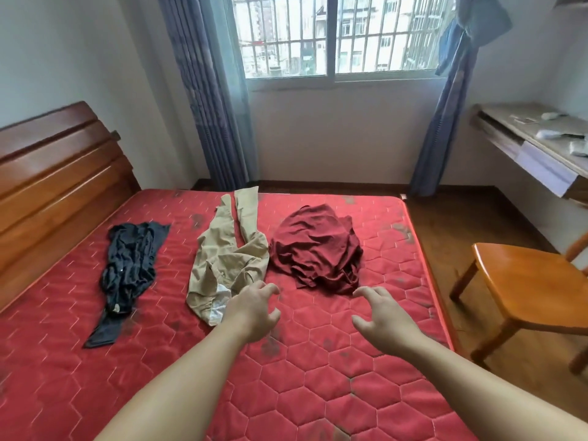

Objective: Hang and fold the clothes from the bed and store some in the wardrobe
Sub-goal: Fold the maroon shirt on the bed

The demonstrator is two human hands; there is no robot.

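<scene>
I see both hands, left hand (pixel 254 308) and right hand (pixel 386 315), loosely spread (holding nothing) over bare mattress (pixel 318 377); khaki trousers (pixel 229 259) run lengthwise toward its far edge.

Three garments are lying on the bed (pixel 95 377): one black garment (pixel 130 265) nearest the headboard (pixel 57 173), one khaki pair of trousers (pixel 229 253) in the middle, one maroon garment (pixel 315 246) farthest from it. One chair (pixel 528 281) is standing beside the bed.
</scene>
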